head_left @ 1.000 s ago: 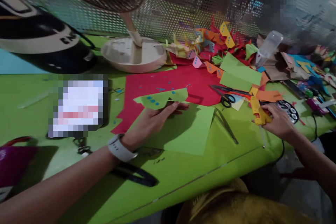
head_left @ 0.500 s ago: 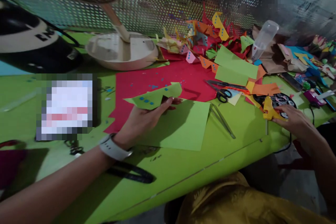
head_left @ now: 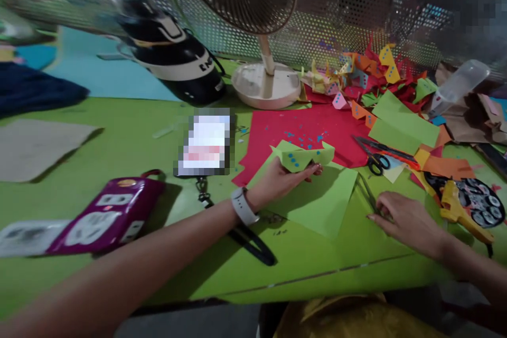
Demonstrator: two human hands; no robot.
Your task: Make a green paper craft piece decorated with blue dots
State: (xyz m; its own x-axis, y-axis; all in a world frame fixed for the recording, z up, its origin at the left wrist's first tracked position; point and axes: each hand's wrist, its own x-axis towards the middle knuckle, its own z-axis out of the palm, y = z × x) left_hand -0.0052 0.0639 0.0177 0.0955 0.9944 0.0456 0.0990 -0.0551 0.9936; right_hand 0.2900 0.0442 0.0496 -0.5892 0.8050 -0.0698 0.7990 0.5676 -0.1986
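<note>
My left hand (head_left: 283,179) is closed on a folded light-green paper piece (head_left: 301,159) with blue dots along it, raised over a flat green sheet (head_left: 328,203). Thumb and fingers pinch its lower edge. To the right, my right hand (head_left: 407,222) has its fingers around the near end of a pair of metal tweezers (head_left: 366,190), whose tips point toward the green sheet. A yellow glue gun (head_left: 455,203) lies beyond that hand, beside a black patterned round mat (head_left: 485,203). Scissors (head_left: 378,162) and an orange-and-black cutter (head_left: 407,157) lie behind the tweezers.
Red paper (head_left: 309,127) with blue bits lies behind my left hand. Folded paper pieces (head_left: 368,71) heap against the mesh. A fan (head_left: 265,84), dark bottle (head_left: 178,63), phone (head_left: 206,140) with black strap and purple pouch (head_left: 114,211) stand or lie leftward. A clear bottle (head_left: 463,82) leans at right.
My right hand has let go of the glue gun, now lying on the table, and moved left to the tweezers. My left hand still holds the green paper. The view has turned left.
</note>
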